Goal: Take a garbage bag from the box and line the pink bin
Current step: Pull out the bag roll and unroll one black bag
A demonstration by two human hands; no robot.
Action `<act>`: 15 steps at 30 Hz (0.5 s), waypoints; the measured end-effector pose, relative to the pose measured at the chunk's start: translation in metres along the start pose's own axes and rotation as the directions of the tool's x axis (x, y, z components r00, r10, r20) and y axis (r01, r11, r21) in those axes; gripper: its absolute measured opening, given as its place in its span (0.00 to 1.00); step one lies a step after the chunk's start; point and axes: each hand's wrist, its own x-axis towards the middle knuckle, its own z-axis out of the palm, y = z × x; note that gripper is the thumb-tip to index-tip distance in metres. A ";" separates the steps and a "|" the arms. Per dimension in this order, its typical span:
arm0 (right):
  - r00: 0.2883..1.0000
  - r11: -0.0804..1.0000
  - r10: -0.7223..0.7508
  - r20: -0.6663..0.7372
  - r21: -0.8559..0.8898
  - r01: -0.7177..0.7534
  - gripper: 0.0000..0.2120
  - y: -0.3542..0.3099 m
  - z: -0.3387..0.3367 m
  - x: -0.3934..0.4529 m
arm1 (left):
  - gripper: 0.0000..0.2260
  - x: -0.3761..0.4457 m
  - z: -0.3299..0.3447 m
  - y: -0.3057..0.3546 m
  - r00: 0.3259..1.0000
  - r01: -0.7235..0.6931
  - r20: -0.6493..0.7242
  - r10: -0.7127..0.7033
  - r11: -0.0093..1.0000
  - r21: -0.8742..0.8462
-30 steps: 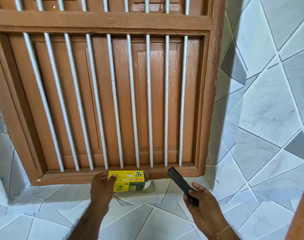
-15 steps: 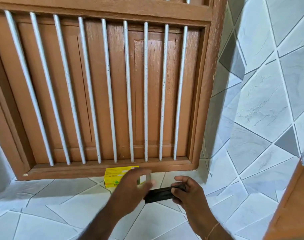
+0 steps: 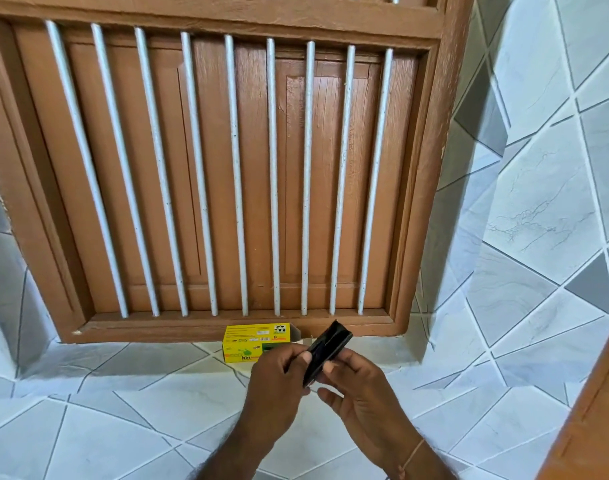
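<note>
Item: fingers of both hands, lower centre of the frame. Left hand (image 3: pixel 278 379) — thumb and curled fingers pinch the lower part of a folded black plastic garbage bag (image 3: pixel 325 351). Right hand (image 3: pixel 358 393) — thumb on the bag's near face, fingers curled behind it; both hands hold the same bag.

Bag: a flat, narrow, tightly folded strip, held above the pale grey tiled ledge (image 3: pixel 123 410). Its long axis runs diagonally, the free end pointing to the upper right, the gripped end to the lower left.

Behind the hands: a small yellow cardboard bag box (image 3: pixel 251 341) lies on the ledge, its right end flap open, just below the brown wooden barred window frame (image 3: pixel 226 168).

Step in hand, as judged: the bag is out of the box; unfolding is about to begin. Next move calls for finding a loose edge and shaking the folds out — the pink bin is not in view.
</note>
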 end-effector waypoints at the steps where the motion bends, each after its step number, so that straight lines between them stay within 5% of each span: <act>1: 1.000 1.000 -0.008 -0.008 -0.001 0.008 0.13 0.000 0.003 0.000 | 0.12 -0.001 0.002 0.001 0.999 -0.005 -0.040 0.005 1.000 0.013; 5: 0.997 0.996 0.035 -0.063 0.089 -0.029 0.09 -0.001 0.008 0.003 | 0.09 -0.006 0.003 0.006 0.992 0.010 -0.125 -0.008 1.000 0.013; 10: 0.981 0.929 0.189 -0.036 0.329 -0.167 0.08 0.002 0.008 0.000 | 0.10 -0.006 -0.003 0.014 0.988 0.131 -0.048 -0.150 0.953 -0.273; 15: 0.983 0.941 0.185 0.011 0.286 -0.180 0.12 0.006 0.008 0.000 | 0.10 -0.004 -0.005 0.014 0.988 0.149 0.004 -0.153 0.953 -0.263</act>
